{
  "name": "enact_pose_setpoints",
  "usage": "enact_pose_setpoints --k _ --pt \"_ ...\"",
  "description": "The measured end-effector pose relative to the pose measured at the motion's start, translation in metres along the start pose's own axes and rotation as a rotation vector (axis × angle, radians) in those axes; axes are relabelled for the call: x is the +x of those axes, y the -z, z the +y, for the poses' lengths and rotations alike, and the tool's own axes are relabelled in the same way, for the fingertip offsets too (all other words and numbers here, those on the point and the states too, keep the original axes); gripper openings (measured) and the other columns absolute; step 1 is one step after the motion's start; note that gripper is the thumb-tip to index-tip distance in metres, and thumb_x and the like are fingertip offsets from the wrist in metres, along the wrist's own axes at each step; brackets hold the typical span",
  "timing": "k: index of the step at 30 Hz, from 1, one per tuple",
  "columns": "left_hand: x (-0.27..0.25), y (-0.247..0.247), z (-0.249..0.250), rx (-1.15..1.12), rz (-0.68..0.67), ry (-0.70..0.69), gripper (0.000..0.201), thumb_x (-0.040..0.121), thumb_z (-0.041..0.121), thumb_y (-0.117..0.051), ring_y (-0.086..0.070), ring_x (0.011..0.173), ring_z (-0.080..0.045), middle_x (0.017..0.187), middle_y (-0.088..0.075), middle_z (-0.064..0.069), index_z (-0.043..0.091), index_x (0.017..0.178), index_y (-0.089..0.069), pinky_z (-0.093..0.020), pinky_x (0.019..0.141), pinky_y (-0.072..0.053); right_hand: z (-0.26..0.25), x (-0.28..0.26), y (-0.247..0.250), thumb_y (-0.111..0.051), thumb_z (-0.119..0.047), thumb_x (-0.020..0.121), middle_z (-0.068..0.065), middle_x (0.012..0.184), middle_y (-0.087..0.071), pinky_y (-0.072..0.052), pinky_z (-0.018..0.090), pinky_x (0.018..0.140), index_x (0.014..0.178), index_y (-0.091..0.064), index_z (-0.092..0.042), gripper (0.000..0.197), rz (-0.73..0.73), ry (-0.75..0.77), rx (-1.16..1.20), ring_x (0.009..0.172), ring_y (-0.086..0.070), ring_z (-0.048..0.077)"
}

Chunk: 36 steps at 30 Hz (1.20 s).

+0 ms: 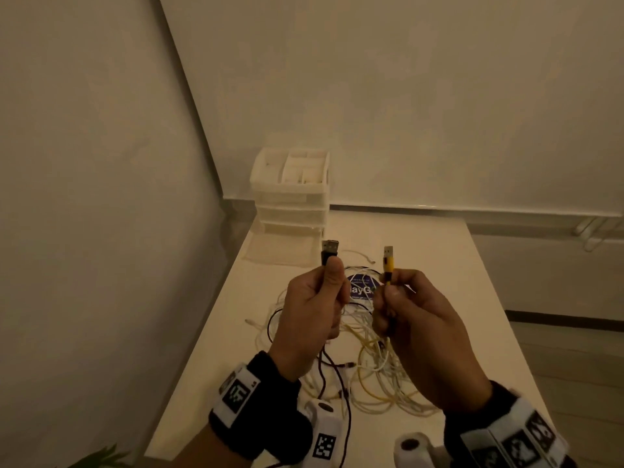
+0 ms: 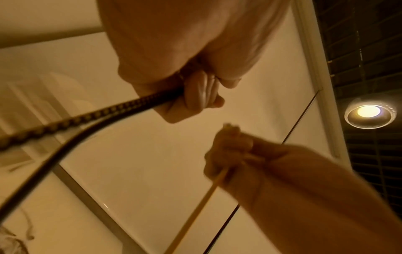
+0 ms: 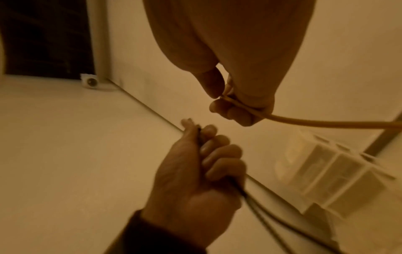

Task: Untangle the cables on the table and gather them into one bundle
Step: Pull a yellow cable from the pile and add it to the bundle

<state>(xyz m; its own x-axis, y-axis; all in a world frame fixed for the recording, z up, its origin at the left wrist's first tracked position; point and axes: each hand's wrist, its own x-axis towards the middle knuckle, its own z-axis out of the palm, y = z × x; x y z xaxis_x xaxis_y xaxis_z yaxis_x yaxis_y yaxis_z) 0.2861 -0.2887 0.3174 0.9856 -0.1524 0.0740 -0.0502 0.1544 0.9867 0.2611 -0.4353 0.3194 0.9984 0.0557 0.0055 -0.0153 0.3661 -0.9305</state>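
A tangle of white, yellow and dark cables [image 1: 368, 369] lies on the white table [image 1: 472, 298]. Above it my left hand [image 1: 314, 309] grips a dark braided cable [image 2: 91, 116] just below its USB plug [image 1: 330, 251], which points up. My right hand [image 1: 401, 309] pinches a yellow cable [image 3: 304, 122] below its yellow USB plug [image 1: 388, 261], also upright. The two hands are held side by side, a little apart. Both cables hang down from the fists into the tangle. In the right wrist view the left hand [image 3: 202, 165] shows with fingers curled round the dark cable.
A white drawer organiser [image 1: 290, 190] stands at the table's far left by the wall. A blue round label [image 1: 361, 288] lies under the cables. A leaf [image 1: 98, 459] pokes in at the lower left. A ceiling lamp [image 2: 367, 111] glows in the left wrist view.
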Motion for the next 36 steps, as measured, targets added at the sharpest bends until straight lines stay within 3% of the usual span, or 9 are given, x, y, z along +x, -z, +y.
enact_pose_setpoints --k 11,13,16,19,24,27,29,33,36 --pt "0.003 -0.026 0.001 0.06 -0.016 -0.09 0.027 0.097 0.047 -0.049 -0.041 0.047 -0.015 0.058 -0.046 0.005 0.024 0.104 -0.063 -0.026 0.043 -0.037 -0.005 0.004 -0.022 -0.06 -0.011 0.092 0.006 0.067 -0.065 -0.051 0.025 0.054 0.09 -0.064 -0.003 0.009 0.117 0.194 -0.189 0.054 -0.06 0.014" --pt "0.006 -0.03 -0.001 0.076 -0.026 -0.081 0.033 0.096 0.047 -0.051 -0.066 0.075 -0.022 0.083 -0.067 -0.002 0.022 0.113 -0.063 -0.035 0.066 -0.057 -0.003 0.006 -0.021 -0.062 -0.006 0.09 0.003 0.071 -0.067 -0.051 0.022 0.055 0.086 -0.064 -0.006 0.005 0.127 0.229 -0.263 0.056 -0.062 0.012" --pt "0.008 -0.034 -0.005 0.1 0.03 -0.063 0.034 0.094 0.04 -0.048 -0.067 0.105 -0.022 0.107 -0.07 -0.007 0.018 0.113 -0.066 -0.043 0.091 -0.055 0.002 0.008 -0.019 -0.063 -0.002 0.089 0.002 0.077 -0.07 -0.054 0.023 0.056 0.083 -0.064 -0.008 0.008 0.156 0.246 -0.326 0.062 -0.068 0.014" --pt "0.008 -0.036 -0.003 0.15 0.101 -0.076 0.032 0.1 0.038 -0.045 -0.07 0.084 -0.027 0.088 -0.071 -0.009 0.013 0.096 -0.066 -0.05 0.079 -0.058 0.008 0.007 -0.014 -0.068 -0.008 0.087 0.0 0.085 -0.07 -0.055 0.027 0.057 0.082 -0.056 -0.011 0.013 0.166 0.233 -0.349 0.068 -0.07 0.019" --pt "0.021 -0.008 0.018 0.173 0.247 -0.216 0.039 0.103 0.035 -0.035 -0.05 0.063 -0.012 0.065 -0.056 0.008 0.021 0.073 -0.056 -0.033 0.062 -0.042 0.03 0.001 -0.003 -0.06 -0.028 0.094 0.0 0.072 -0.064 -0.047 0.029 0.056 0.088 -0.057 -0.026 0.006 -0.044 0.278 -0.636 0.058 -0.058 0.012" --pt "0.025 0.008 0.032 0.023 0.198 -0.208 0.036 0.1 0.037 -0.034 -0.056 0.056 -0.023 0.057 -0.045 -0.001 0.013 0.078 -0.05 -0.046 0.068 -0.056 0.045 -0.002 0.008 -0.046 -0.038 0.098 -0.006 0.065 -0.062 -0.044 0.018 0.058 0.093 -0.065 -0.031 0.021 -0.205 0.324 -0.771 0.061 -0.059 0.01" --pt "0.023 0.019 0.042 -0.047 0.159 -0.199 0.034 0.099 0.037 -0.036 -0.045 0.044 -0.02 0.055 -0.036 0.0 0.009 0.082 -0.045 -0.042 0.053 -0.056 0.055 -0.001 0.019 -0.043 -0.041 0.097 -0.005 0.064 -0.06 -0.043 0.017 0.058 0.093 -0.066 -0.033 0.025 -0.259 0.307 -0.785 0.06 -0.058 0.01" --pt "0.022 0.049 0.054 -0.001 0.166 -0.243 0.034 0.1 0.039 -0.041 -0.02 0.043 -0.01 0.054 -0.027 0.005 0.012 0.08 -0.045 -0.02 0.04 -0.022 0.066 0.002 0.042 -0.046 -0.037 0.097 -0.005 0.064 -0.057 -0.039 0.013 0.058 0.087 -0.065 -0.029 0.022 -0.267 0.229 -0.81 0.058 -0.054 0.006" --pt "0.011 0.054 0.051 0.199 0.079 -0.241 0.023 0.095 0.035 -0.053 -0.026 0.042 -0.008 0.051 -0.036 0.011 0.018 0.08 -0.057 -0.019 0.04 -0.026 0.061 0.009 0.045 -0.046 -0.042 0.095 -0.01 0.067 -0.059 -0.039 0.017 0.055 0.083 -0.064 -0.032 0.024 -0.238 0.225 -0.876 0.058 -0.052 0.008"
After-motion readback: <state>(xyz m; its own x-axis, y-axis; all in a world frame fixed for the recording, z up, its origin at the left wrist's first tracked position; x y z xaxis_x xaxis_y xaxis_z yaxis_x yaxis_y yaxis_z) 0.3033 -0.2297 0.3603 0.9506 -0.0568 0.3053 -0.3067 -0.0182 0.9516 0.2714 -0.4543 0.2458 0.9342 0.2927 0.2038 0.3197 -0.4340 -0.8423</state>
